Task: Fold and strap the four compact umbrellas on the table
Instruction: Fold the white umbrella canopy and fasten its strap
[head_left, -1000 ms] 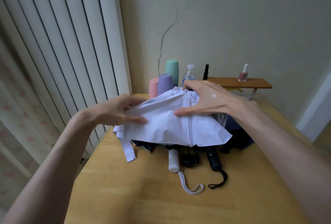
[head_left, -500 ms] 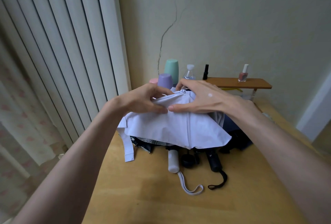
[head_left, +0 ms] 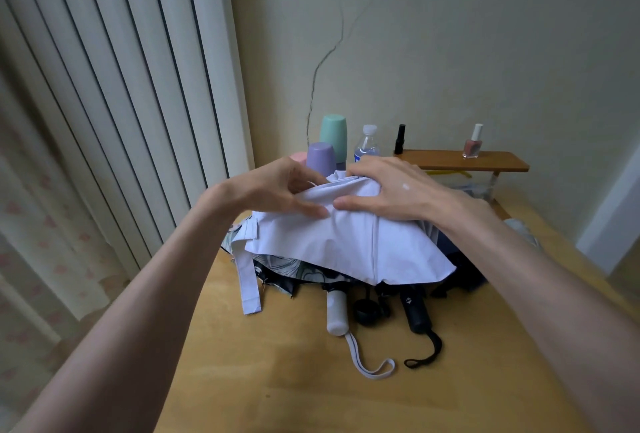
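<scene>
White umbrella (head_left: 346, 245) lies atop the dark umbrellas (head_left: 415, 308) heaped on the wooden worktop (head_left: 311, 380), against a cream wall (head_left: 450, 52) beside white vertical blinds (head_left: 121, 86). The left hand (head_left: 273, 190) pinches a fold of its canopy near the top. The right hand (head_left: 391, 190) is spread over the cloth, fingers apparently curled round the gathered far end.

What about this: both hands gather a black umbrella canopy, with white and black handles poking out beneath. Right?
Nearly. The head view shows the canopy is white, not black; the left hand and right hand gather it, white handle and black handle poking out beneath.
</scene>
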`<state>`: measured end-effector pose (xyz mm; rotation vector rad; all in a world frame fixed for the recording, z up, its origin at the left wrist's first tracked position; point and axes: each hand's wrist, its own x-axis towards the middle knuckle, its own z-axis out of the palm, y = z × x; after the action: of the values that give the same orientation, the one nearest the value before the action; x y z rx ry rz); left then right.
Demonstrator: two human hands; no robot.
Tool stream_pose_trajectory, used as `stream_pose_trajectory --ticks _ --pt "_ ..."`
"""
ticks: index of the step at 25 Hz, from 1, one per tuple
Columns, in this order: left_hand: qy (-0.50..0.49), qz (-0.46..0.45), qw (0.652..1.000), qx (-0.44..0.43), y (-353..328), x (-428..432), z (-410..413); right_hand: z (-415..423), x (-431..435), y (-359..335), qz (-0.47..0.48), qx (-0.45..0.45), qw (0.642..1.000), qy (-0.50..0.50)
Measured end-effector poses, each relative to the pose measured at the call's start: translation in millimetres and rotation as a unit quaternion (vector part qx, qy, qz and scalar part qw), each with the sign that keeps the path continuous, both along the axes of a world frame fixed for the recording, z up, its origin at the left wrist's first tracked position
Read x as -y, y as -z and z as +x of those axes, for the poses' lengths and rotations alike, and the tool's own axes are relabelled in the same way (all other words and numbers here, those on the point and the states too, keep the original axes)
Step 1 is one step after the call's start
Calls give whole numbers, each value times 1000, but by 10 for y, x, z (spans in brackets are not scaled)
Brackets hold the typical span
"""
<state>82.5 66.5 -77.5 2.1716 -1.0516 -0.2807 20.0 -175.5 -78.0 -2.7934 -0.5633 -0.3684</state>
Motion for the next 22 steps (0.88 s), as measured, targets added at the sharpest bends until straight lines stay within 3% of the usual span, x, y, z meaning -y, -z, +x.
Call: stream_pose_trajectory --ticks 6,11,17,22 --pt "21 11 999 45 33 69 13 -36 -44 -61 53 -55 994 -76" --pt "5 -19 1000 11 60 36 46 6 28 -40 91 -51 992 -72" --pt "-30 -69 997 5 107 36 89 58 40 -12 70 -42 996 -48" --pt "-46 -58 997 18 282 -266 128 55 80 -11 75 -37 994 -67"
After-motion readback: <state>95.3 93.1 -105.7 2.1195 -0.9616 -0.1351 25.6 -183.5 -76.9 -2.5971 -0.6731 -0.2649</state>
